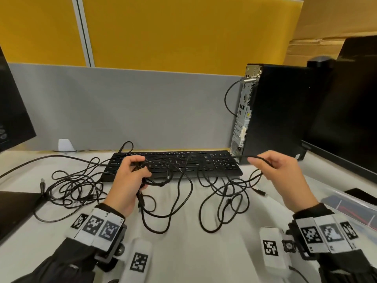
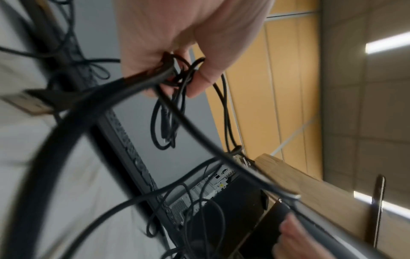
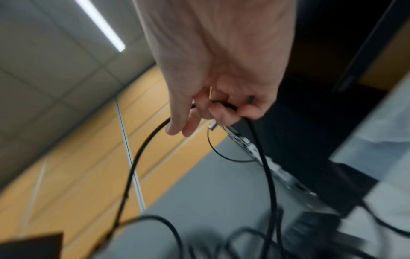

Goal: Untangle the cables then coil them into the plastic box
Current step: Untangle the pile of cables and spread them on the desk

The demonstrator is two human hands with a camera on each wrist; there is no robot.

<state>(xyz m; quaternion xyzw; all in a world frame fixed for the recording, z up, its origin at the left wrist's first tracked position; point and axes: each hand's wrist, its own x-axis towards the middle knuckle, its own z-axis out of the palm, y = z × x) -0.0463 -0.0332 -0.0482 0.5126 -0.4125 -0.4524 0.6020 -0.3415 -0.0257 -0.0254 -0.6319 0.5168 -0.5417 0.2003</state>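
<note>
- Our left hand point(image 1: 127, 180) grips a gathered bundle of cables point(image 1: 161, 178).
- Our right hand point(image 1: 285, 172) pinches one strand, running left-right between both hands.
- The plastic box point(image 1: 355, 209) lies near right, closest to the right hand.

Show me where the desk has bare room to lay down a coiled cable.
Free: the white desk near the person, between the two wrists, below the loose loops. Crowded: left, where the cable tangle spreads beside the left hand; right, where loops lie below the right hand; behind, where the keyboard sits.

Bare desk point(image 1: 183, 252) near the body; cable loops point(image 1: 75, 188), keyboard point(image 1: 173, 164), computer tower point(image 1: 281, 111) beyond.
</note>
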